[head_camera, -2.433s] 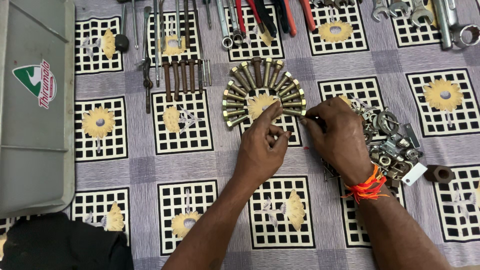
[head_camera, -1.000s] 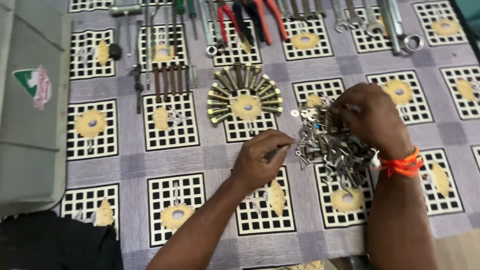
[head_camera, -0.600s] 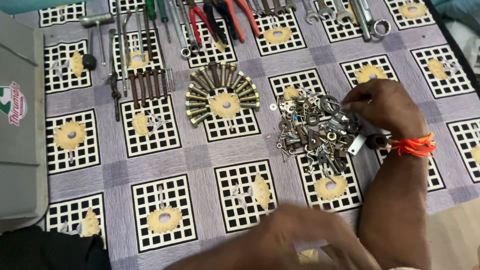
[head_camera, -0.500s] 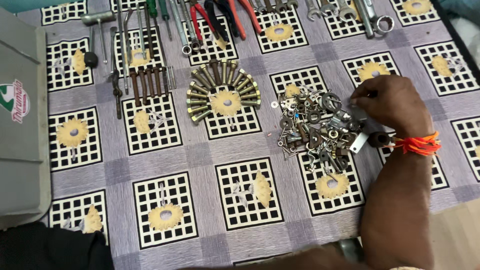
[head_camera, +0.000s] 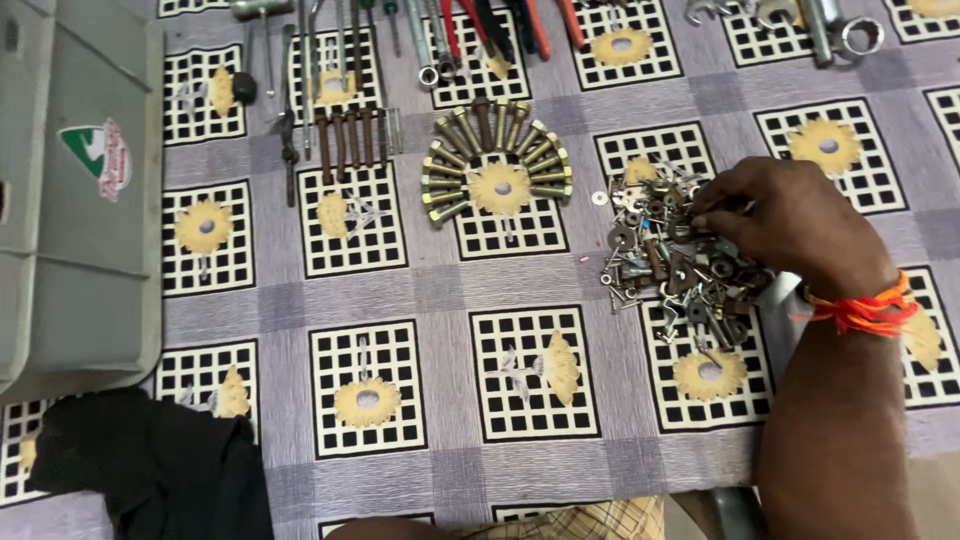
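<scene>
The right hand (head_camera: 790, 225) rests on top of a pile of small metal parts (head_camera: 680, 265), fingers curled down into it as if pinching something; what exactly sits between the fingertips cannot be made out. The left hand is not in view. The pile lies to the right of the middle of the counter, on a purple patterned cloth (head_camera: 520, 285) with black-and-white checked squares and yellow flowers.

The parts look like nuts, washers, short screws and bits of bracket, all loose and tangled. Each piece is probably light, hard and stiff, and smooth enough to slip from the fingers; none looks fragile. A fingertip pinch on one piece at a time, taken by its edges or its shank, seems the likeliest hold, since grabbing more would drag neighbours along. A single washer (head_camera: 599, 198) lies apart, just left of the pile.

Left of the pile, brass-coloured bolts (head_camera: 495, 165) are laid out in a fan around a flower. Further left stands a row of dark rusty bolts (head_camera: 350, 140). Pliers with red handles (head_camera: 500, 25) and spanners (head_camera: 830, 20) lie along the far edge. A grey plastic box (head_camera: 75, 190) lies at the left, a black cloth (head_camera: 150, 465) at the near left corner. The cloth is soft, so pieces should not roll far.
</scene>
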